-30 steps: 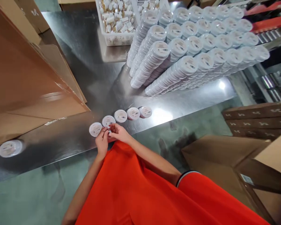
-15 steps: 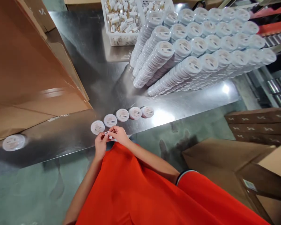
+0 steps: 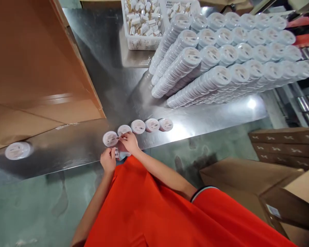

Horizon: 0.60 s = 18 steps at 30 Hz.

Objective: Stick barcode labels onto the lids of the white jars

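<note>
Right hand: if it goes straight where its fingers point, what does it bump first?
Probably the round white labelled container at the row's end on the steel table; the fingertips of the right hand seem to reach its edge, though depth is hard to judge.

Steel table (image 3: 105, 79) with stacked round white containers (image 3: 176, 72)

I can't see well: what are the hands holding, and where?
Seemingly a small white tub, pinched at its edge by the left hand. How the right hand grips is hidden.
</note>
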Each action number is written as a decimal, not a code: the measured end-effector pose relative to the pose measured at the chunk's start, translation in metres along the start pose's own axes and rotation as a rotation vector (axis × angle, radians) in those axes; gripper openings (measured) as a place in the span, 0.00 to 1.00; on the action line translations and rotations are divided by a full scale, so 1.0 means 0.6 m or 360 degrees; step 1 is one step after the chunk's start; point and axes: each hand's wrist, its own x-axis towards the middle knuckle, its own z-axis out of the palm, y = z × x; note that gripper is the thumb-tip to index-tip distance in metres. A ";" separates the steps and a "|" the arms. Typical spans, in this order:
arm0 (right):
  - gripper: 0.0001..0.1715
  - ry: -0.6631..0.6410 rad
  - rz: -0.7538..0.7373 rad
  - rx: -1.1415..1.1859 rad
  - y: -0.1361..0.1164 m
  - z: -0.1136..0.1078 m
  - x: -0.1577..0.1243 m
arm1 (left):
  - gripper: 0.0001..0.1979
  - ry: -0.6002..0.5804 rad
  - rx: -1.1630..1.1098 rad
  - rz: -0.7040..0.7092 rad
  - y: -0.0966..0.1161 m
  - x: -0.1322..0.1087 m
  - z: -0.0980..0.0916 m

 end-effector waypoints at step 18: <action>0.13 -0.0272 0.0155 -0.0644 -0.049 0.039 0.027 | 0.17 -0.0209 0.0484 0.0509 -0.047 0.002 0.016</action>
